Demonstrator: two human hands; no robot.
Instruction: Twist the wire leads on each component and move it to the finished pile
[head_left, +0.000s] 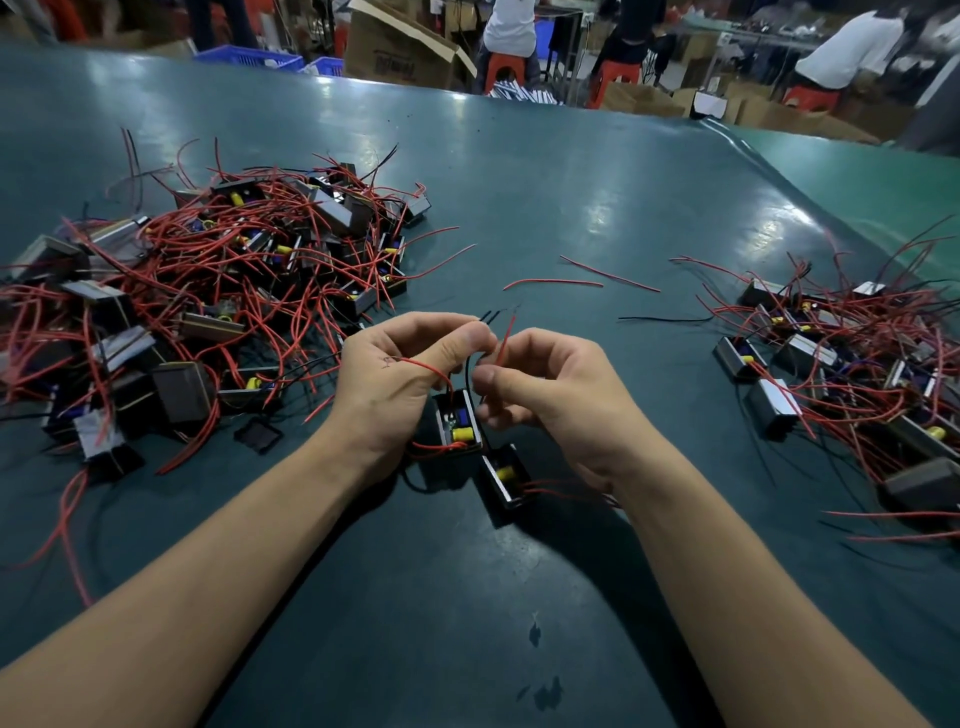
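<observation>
Head view: a small black component was held just above the green table, between two piles. Its black leads were pinched by the left hand; a red lead was pinched by the right hand. A second component lay just beside it.

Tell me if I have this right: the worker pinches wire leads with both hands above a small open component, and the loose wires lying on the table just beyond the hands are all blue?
Not quite. The loose wires beyond the left hand and right hand are red, plus one black; none is blue. The head view shows this. The rest holds: both hands pinch leads above the small open component.
</observation>
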